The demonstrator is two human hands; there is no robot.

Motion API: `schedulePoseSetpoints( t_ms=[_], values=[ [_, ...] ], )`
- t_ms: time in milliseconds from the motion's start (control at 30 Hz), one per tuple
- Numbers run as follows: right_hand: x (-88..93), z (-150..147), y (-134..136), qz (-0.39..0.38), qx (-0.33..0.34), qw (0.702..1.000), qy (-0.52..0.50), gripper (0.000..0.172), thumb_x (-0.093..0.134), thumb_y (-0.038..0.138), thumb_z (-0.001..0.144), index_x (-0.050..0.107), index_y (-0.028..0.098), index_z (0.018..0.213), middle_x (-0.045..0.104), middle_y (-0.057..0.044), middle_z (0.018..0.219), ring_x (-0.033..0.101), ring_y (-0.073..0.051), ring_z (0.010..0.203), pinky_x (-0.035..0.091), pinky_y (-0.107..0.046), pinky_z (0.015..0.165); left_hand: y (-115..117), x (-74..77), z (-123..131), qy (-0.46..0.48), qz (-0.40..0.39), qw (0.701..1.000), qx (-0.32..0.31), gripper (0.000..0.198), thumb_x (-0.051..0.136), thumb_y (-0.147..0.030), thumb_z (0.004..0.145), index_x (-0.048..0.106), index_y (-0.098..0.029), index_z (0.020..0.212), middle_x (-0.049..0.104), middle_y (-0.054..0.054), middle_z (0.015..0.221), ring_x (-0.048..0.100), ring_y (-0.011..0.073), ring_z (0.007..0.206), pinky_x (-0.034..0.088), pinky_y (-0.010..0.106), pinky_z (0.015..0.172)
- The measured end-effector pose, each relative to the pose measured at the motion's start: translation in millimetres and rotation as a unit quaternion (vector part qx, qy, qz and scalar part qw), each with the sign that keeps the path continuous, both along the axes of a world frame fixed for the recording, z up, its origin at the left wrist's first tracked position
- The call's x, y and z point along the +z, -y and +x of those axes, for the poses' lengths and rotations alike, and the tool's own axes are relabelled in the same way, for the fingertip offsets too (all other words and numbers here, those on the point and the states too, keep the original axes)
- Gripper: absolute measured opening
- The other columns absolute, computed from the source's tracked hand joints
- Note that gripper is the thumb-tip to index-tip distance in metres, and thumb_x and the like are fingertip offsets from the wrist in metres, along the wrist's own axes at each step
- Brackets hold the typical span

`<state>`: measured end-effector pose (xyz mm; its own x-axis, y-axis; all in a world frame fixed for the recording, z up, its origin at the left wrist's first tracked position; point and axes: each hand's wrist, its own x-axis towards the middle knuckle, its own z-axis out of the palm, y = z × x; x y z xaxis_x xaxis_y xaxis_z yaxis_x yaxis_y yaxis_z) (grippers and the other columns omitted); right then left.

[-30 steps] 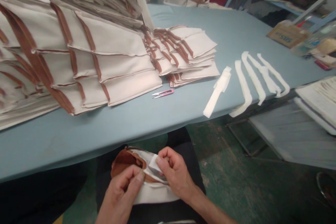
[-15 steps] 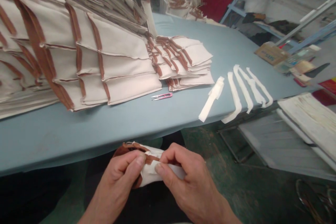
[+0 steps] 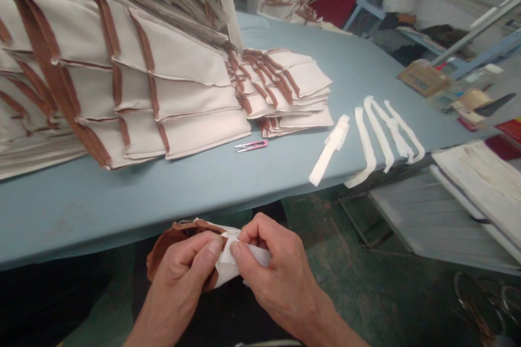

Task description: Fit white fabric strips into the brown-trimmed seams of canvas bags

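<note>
Brown binding now bulges further out past the left hand [image 3: 178, 272] than in the earlier frame, and the right hand [image 3: 277, 271] has risen a little, closer to the table [image 3: 122, 211] edge. Both hands grip 1 canvas piece [image 3: 230, 260] just below that edge, above the person's dark trousers [image 3: 77, 293]. The left thumb presses down on the canvas near the binding [image 3: 169, 244], its fingers curled out of sight behind the fold. The right thumb and fingertips [image 3: 249, 236] pinch a white fold of the piece, and the 2 hands nearly touch.

On the table, a tall stack of canvas pieces [image 3: 163, 87] stands at the left, with a lower stack [image 3: 285, 87] just beside it. Pink-handled snips [image 3: 251, 145] lie in front of the lower stack, near the table edge. To the right of the snips lie 4 white strips [image 3: 378, 141], 1 folded and set apart from the other 3. Beyond the table's far right corner sits a cardboard box [image 3: 423, 78].
</note>
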<state>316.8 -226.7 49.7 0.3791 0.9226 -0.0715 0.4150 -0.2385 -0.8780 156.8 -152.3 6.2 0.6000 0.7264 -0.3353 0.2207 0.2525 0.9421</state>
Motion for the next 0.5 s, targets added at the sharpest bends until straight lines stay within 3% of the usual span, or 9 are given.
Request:
schedulePoseSetpoints(
  t_ms=[200, 333, 500],
  values=[
    [1.2, 2.2, -1.6, -0.071, -0.005, 0.995, -0.073, 0.019, 0.062, 0.033, 0.086, 0.057, 0.022, 0.071, 0.054, 0.005, 0.064, 0.049, -0.012, 0.059, 0.034, -0.024, 0.057, 5.2, 0.3, -0.5, -0.004, -0.006, 1.0, 0.007, 0.054, 0.058, -0.063, 0.098, 0.057, -0.02, 0.065, 0.032, -0.008, 0.056, 0.025, 0.0097, 0.049, 0.017, 0.022, 0.042],
    [-1.6, 1.6, -2.0, -0.085, -0.015, 0.99, -0.111, 0.022, 0.062, 0.036, 0.085, 0.055, 0.022, 0.07, 0.053, 0.005, 0.063, 0.047, -0.012, 0.058, 0.035, -0.024, 0.056, 6.5, 4.3, 1.0, -0.032, -0.013, 0.999, 0.032, 0.051, 0.058, -0.059, 0.097, 0.057, -0.019, 0.066, 0.033, -0.008, 0.058, 0.025, 0.01, 0.052, 0.018, 0.022, 0.044],
    [-4.1, 1.8, -2.1, -0.089, -0.013, 0.986, -0.138, 0.023, 0.062, 0.038, 0.086, 0.055, 0.022, 0.07, 0.053, 0.005, 0.063, 0.046, -0.012, 0.059, 0.036, -0.024, 0.057, 5.7, 7.1, 3.7, -0.032, -0.009, 0.999, 0.011, 0.05, 0.058, -0.059, 0.096, 0.056, -0.02, 0.064, 0.033, -0.008, 0.057, 0.026, 0.011, 0.051, 0.019, 0.024, 0.044]
  ],
)
